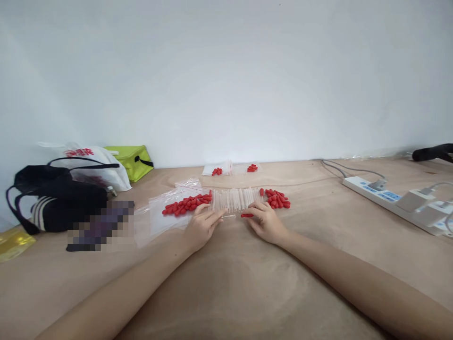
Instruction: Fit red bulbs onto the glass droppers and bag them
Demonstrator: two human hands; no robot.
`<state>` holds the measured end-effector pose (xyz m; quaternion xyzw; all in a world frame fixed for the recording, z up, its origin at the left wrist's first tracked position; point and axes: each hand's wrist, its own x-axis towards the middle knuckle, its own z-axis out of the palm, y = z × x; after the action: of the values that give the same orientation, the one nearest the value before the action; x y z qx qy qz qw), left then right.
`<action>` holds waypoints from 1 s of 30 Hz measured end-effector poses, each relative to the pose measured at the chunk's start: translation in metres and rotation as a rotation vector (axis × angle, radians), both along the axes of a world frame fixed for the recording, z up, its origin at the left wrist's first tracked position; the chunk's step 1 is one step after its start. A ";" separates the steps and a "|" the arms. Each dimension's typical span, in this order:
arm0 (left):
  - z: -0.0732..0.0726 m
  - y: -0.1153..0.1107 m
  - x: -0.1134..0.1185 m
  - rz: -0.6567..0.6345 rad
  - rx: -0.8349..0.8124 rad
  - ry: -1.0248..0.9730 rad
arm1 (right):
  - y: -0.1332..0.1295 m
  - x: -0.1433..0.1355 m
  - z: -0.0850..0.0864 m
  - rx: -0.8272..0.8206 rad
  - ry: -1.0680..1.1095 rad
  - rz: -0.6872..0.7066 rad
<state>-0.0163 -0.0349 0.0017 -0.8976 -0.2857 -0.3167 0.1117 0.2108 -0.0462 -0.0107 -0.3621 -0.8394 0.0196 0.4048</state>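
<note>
Head view: left hand (pixel 201 227), grip closed on one end of thin pale stick (pixel 229 216); other end free. Right hand (pixel 266 224), grip closed on red cap (pixel 247 215), apart from stick. Both held over counter (pixel 230 288), just nearside of stick row (pixel 237 199). Stick likely light, stiff, perhaps brittle, prone to roll: best pinched near end, unbent. Cap likely light, soft, rubbery: best pinched by sides, gently.

– Any readable lettering?
– None. Red characters (pixel 79 152) on the white plastic bag (pixel 115 165), far left, are blurred; markings on the power strip (pixel 380 200), right, are too small.
</note>
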 end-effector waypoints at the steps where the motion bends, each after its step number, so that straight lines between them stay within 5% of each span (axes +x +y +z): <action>1: -0.001 0.000 0.000 -0.014 0.011 0.007 | -0.001 -0.001 0.000 0.005 -0.011 0.010; 19: -0.001 0.003 0.009 -0.081 0.010 0.014 | -0.003 -0.001 0.000 -0.068 0.043 0.152; 30: 0.001 -0.003 0.015 -0.158 -0.020 -0.001 | -0.006 -0.001 0.001 0.023 0.062 0.174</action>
<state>-0.0016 -0.0377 0.0024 -0.9181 -0.2174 -0.3223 0.0773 0.2098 -0.0518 -0.0095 -0.2825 -0.8549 0.0560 0.4315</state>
